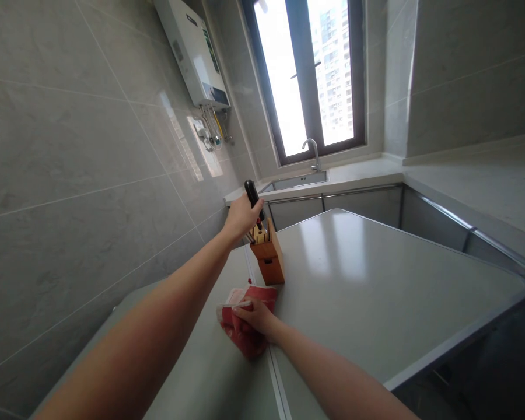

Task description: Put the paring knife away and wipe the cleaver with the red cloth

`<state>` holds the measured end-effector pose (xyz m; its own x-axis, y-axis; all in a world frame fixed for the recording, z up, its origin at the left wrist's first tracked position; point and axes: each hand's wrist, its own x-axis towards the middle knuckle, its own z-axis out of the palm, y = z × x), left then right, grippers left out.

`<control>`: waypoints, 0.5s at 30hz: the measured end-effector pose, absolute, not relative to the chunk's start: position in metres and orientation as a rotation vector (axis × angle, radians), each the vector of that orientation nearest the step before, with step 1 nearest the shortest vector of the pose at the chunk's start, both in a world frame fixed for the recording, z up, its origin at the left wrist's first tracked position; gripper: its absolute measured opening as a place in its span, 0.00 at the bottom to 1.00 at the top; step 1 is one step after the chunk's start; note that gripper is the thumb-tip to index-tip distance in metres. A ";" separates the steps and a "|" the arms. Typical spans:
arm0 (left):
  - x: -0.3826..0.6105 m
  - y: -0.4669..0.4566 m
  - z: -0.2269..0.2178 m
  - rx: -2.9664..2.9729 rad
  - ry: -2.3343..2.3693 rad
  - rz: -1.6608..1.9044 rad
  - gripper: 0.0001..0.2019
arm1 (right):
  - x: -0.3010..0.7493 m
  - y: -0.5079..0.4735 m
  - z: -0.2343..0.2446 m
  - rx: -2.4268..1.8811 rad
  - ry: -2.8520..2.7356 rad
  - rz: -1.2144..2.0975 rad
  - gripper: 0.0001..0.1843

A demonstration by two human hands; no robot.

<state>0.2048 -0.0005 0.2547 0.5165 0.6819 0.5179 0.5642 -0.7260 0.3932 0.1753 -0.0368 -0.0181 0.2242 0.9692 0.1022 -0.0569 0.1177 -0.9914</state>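
A wooden knife block (271,265) stands on the folding table. My left hand (241,214) reaches to its top, closed around a black-handled knife (250,190) that sticks up at a tilt. My fingers and the block hide most of the blade, so I cannot tell how far it sits in its slot. Nearer to me, my right hand (258,318) grips a crumpled red and white cloth (249,341) just in front of the block. A small red bit (249,281) lies between cloth and block.
The pale table (398,286) has a seam running down its length. Beyond it are a counter (367,170), a sink (295,181) and a tap (315,154) under the window. A tiled wall (91,175) with a water heater (195,52) borders the left side.
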 end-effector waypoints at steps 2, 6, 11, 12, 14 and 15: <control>0.200 -0.004 0.270 2.600 1.060 1.116 0.10 | 0.175 -0.037 -0.018 -1.170 -1.029 1.017 0.13; 0.183 -0.019 0.302 2.567 1.031 1.359 0.09 | 0.176 -0.038 -0.017 -1.116 -1.020 1.073 0.12; 0.147 -0.038 0.333 2.304 0.844 1.702 0.08 | 0.178 -0.044 -0.010 -1.088 -0.991 1.137 0.16; 0.137 -0.040 0.334 2.197 0.788 1.739 0.08 | 0.178 -0.045 -0.009 -1.079 -0.984 1.148 0.17; 0.116 -0.042 0.332 1.924 0.705 1.824 0.08 | 0.179 -0.049 -0.005 -1.061 -0.973 1.178 0.19; 0.105 -0.042 0.328 1.814 0.674 1.814 0.09 | 0.180 -0.050 -0.004 -1.055 -0.971 1.199 0.21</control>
<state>0.1046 -0.0421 0.3278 -0.0022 0.6485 0.7612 0.0054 -0.7612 0.6485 0.1796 -0.0500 -0.0043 0.1184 0.9926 0.0284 -0.2337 0.0557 -0.9707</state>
